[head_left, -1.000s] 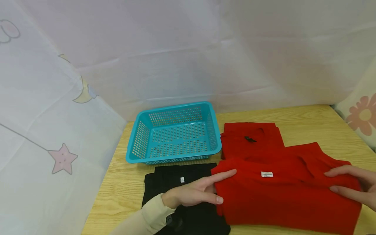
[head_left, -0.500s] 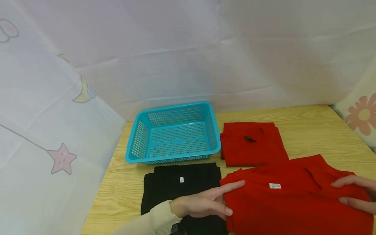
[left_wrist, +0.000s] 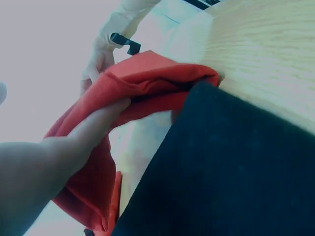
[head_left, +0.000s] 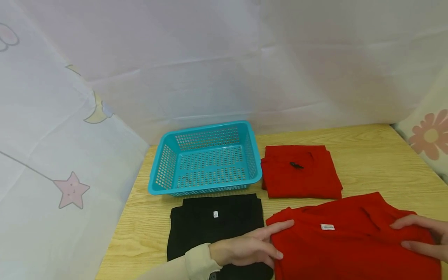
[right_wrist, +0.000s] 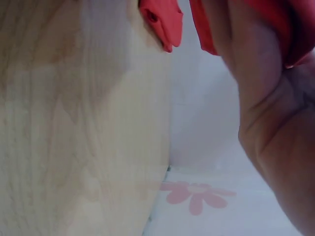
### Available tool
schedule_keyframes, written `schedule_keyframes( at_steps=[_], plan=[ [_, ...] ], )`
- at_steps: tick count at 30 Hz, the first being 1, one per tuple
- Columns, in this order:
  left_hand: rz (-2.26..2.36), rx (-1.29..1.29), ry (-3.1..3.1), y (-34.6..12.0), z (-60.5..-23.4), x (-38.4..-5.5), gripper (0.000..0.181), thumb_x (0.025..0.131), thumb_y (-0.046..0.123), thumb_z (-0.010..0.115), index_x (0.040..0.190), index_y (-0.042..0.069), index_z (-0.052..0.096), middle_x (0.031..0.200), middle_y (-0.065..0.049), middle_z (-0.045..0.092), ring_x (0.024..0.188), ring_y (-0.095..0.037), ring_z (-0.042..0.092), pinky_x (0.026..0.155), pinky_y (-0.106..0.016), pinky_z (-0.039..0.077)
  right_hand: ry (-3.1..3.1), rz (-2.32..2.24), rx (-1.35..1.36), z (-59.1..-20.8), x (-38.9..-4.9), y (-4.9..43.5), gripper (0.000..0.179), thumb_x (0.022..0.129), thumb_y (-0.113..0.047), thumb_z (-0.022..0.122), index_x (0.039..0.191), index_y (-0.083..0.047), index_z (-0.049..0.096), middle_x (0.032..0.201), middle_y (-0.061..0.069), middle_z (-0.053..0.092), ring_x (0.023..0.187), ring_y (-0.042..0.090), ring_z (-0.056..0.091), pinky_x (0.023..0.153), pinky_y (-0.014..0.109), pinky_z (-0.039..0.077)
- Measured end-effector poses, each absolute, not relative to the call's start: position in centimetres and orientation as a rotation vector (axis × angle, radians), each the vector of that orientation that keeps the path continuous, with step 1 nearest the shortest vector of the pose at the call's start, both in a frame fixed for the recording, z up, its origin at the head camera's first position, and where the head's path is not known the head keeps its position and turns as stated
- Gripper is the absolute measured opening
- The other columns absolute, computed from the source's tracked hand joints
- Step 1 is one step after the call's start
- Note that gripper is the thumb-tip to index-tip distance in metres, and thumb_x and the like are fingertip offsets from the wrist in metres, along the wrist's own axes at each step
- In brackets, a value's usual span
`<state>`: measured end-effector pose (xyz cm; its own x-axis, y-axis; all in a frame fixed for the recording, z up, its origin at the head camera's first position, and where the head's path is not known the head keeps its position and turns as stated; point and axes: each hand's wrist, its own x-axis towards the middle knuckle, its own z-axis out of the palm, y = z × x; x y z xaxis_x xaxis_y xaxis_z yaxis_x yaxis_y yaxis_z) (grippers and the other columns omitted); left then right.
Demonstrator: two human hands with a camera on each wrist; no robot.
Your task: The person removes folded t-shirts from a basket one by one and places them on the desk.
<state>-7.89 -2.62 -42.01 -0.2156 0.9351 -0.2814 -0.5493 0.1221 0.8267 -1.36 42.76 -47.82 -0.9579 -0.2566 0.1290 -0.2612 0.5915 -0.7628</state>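
Note:
A red shirt point(head_left: 343, 252) with a white neck label is spread between my hands in the head view. My left hand point(head_left: 246, 249) grips its left edge, thumb and index finger on top and the other fingers partly hidden. My right hand point(head_left: 428, 235) holds the right edge, fingers partly under the cloth. The left wrist view has the red shirt point(left_wrist: 142, 78) bent over and raised off the table, with my left thumb pressed along it. In the right wrist view, cloth hangs by my right hand point(right_wrist: 256, 64). A folded black shirt point(head_left: 203, 229) lies under my left forearm.
Behind the held shirt lies a folded red shirt point(head_left: 301, 179) with a small dark mark. Left of that stands a blue plastic basket point(head_left: 206, 187), bare inside. The wooden table point(head_left: 378, 155) meets white cloth walls point(head_left: 210, 85) at the back and left.
Both hands have drawn the red shirt nearer to me, with the left hand also shifting right. More of the folded red shirt behind now shows. The basket and black shirt stay put.

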Motion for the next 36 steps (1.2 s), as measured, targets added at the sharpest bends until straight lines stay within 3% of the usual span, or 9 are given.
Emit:
schedule_keyframes(
  at_steps=[6, 9, 11, 15, 18, 20, 22, 36],
  plan=[
    [1.506, 0.399, 1.096, -2.2, -42.7, -7.8, 0.070, 0.094, 0.003, 0.039, 0.156, 0.022, 0.014, 0.110, 0.008, 0.051, 0.092, -0.005, 0.054, 0.092, -0.035, 0.049, -2.822, 1.417, 0.375, -48.1, -1.4, 42.1, 0.045, 0.070, 0.018, 0.070, 0.105, -0.010, 0.067, 0.106, -0.030, 0.059, 0.092, -0.016, 0.052, 0.064, 0.006, 0.043],
    [1.503, 0.356, 1.105, -2.0, -43.0, -7.7, 0.069, 0.094, 0.003, 0.039, 0.156, 0.022, 0.015, 0.104, 0.008, 0.054, 0.095, -0.007, 0.053, 0.097, -0.042, 0.048, -2.874, 1.370, 0.327, -48.1, -1.4, 42.0, 0.042, 0.070, 0.015, 0.072, 0.103, -0.010, 0.067, 0.103, -0.030, 0.059, 0.091, -0.018, 0.049, 0.066, 0.003, 0.039],
    [1.502, 0.342, 1.098, -1.8, -43.1, -7.7, 0.069, 0.095, 0.004, 0.039, 0.157, 0.021, 0.014, 0.113, 0.006, 0.051, 0.099, -0.009, 0.052, 0.103, -0.051, 0.043, -2.908, 1.363, 0.314, -48.1, -1.4, 42.0, 0.040, 0.071, 0.014, 0.072, 0.103, -0.010, 0.067, 0.102, -0.031, 0.059, 0.090, -0.017, 0.049, 0.066, 0.004, 0.038],
    [1.499, 0.303, 1.110, -1.6, -43.3, -7.6, 0.068, 0.095, 0.004, 0.038, 0.156, 0.021, 0.014, 0.100, 0.008, 0.054, 0.096, -0.009, 0.052, 0.106, -0.059, 0.037, -2.957, 1.398, 0.299, -48.2, -1.5, 42.2, 0.037, 0.075, 0.012, 0.071, 0.105, -0.009, 0.067, 0.102, -0.033, 0.057, 0.086, -0.015, 0.050, 0.064, 0.008, 0.041],
    [1.519, 0.267, 1.087, -1.4, -43.4, -7.7, 0.068, 0.095, 0.002, 0.038, 0.157, 0.020, 0.013, 0.119, 0.007, 0.054, 0.108, -0.013, 0.049, 0.107, -0.063, 0.032, -3.021, 1.334, 0.210, -48.2, -1.6, 42.0, 0.033, 0.075, 0.007, 0.073, 0.104, -0.010, 0.067, 0.100, -0.036, 0.054, 0.085, -0.017, 0.048, 0.063, 0.010, 0.042],
    [1.542, 0.246, 1.054, -1.3, -43.5, -7.7, 0.069, 0.095, 0.001, 0.037, 0.157, 0.018, 0.012, 0.144, 0.001, 0.039, 0.123, -0.020, 0.043, 0.108, -0.067, 0.026, -3.052, 1.295, 0.159, -48.2, -1.7, 41.9, 0.032, 0.075, 0.004, 0.074, 0.103, -0.009, 0.067, 0.099, -0.037, 0.053, 0.084, -0.018, 0.047, 0.062, 0.011, 0.043],
    [1.559, 0.226, 1.025, -1.2, -43.5, -7.7, 0.069, 0.095, 0.000, 0.036, 0.157, 0.018, 0.011, 0.158, -0.004, 0.018, 0.135, -0.027, 0.033, 0.109, -0.069, 0.022, -3.077, 1.256, 0.102, -48.2, -1.8, 41.8, 0.032, 0.074, 0.002, 0.076, 0.103, -0.009, 0.067, 0.098, -0.038, 0.051, 0.084, -0.020, 0.045, 0.062, 0.011, 0.043],
    [1.535, 0.165, 1.071, -1.0, -43.6, -7.6, 0.068, 0.096, -0.001, 0.041, 0.156, 0.017, 0.014, 0.158, -0.006, 0.019, 0.136, -0.028, 0.034, 0.109, -0.067, 0.026, -3.305, 0.988, -0.037, -47.9, -2.7, 41.4, 0.037, 0.074, -0.017, 0.080, 0.107, -0.010, 0.066, 0.095, -0.039, 0.046, 0.084, -0.025, 0.034, 0.066, 0.013, 0.042]
  ],
)
